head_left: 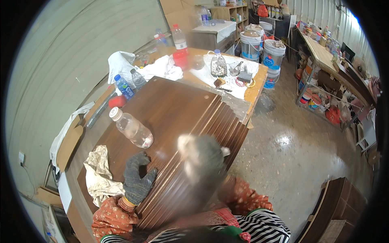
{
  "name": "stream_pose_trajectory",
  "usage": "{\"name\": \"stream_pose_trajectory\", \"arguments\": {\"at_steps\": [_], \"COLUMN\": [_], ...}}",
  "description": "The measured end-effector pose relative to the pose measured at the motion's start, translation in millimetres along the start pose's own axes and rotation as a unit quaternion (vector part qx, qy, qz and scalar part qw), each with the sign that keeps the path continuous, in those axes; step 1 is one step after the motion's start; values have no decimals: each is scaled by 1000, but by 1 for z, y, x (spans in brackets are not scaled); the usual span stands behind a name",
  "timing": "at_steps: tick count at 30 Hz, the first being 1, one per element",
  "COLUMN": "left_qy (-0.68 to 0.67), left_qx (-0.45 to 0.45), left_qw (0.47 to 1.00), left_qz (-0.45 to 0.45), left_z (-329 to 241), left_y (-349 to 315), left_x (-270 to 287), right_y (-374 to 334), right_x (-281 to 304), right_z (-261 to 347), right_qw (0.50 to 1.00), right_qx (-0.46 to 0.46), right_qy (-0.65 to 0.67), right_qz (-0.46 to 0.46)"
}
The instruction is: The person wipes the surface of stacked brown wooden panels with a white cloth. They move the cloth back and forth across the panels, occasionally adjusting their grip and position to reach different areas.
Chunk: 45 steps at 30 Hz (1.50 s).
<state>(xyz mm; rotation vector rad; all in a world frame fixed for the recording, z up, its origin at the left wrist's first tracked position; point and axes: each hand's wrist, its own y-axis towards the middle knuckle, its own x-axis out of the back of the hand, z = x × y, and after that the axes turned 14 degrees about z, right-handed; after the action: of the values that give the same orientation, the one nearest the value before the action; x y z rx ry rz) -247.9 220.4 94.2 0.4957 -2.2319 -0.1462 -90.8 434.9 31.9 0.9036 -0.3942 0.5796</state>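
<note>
A dark brown wooden panel (166, 105) with a grooved, ridged edge lies in front of me on the table. My left hand (138, 178), in a dark grey knit glove, rests on it near the grooves, thumb and fingers apart and holding nothing. Over the ridged side my right hand (204, 162) is smeared by motion. It looks closed around something pale, which shows on either side of the fingers; its kind is too blurred to tell. Beside the left glove lies a crumpled cream cloth (99, 174). A clear plastic bottle (131, 129) with a white cap stands on the panel beyond that hand.
Behind the panel, the table holds a blue-capped bottle (124, 87), a red cup (180, 58), white cloths (164, 68) and a stained white sheet (206, 77) bearing a jar and small tools. Paint buckets (273, 52) stand past the far corner. A cluttered workbench (324, 60) is at right.
</note>
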Motion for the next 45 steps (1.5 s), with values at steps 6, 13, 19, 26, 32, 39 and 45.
{"name": "stream_pose_trajectory", "arguments": {"at_steps": [6, 13, 19, 26, 32, 39, 45], "left_qy": [186, 221, 232, 214, 235, 227, 211], "left_qx": [-63, -89, -104, -101, -97, -106, -116], "left_qw": [980, 970, 966, 970, 965, 966, 969], "left_qz": [28, 45, 51, 62, 65, 64, 54], "left_z": [-21, -25, -28, -28, -28, -24, -27], "left_y": [5, 8, 6, 8, 7, 5, 6], "left_x": [1, -1, 0, -2, -1, -2, -3], "right_y": [69, -42, -5, 32, -17, 55, -21], "right_x": [58, 1, 34, 66, 51, 69, 47], "right_z": [-88, 54, -17, -23, 25, -123, 41], "right_qw": [973, 986, 997, 980, 968, 971, 984], "right_qx": [-48, 121, 48, -138, -112, -120, -165], "right_qy": [-219, 32, -35, -144, 107, -208, 28], "right_qz": [-52, 110, 41, -13, 198, -5, -61]}}
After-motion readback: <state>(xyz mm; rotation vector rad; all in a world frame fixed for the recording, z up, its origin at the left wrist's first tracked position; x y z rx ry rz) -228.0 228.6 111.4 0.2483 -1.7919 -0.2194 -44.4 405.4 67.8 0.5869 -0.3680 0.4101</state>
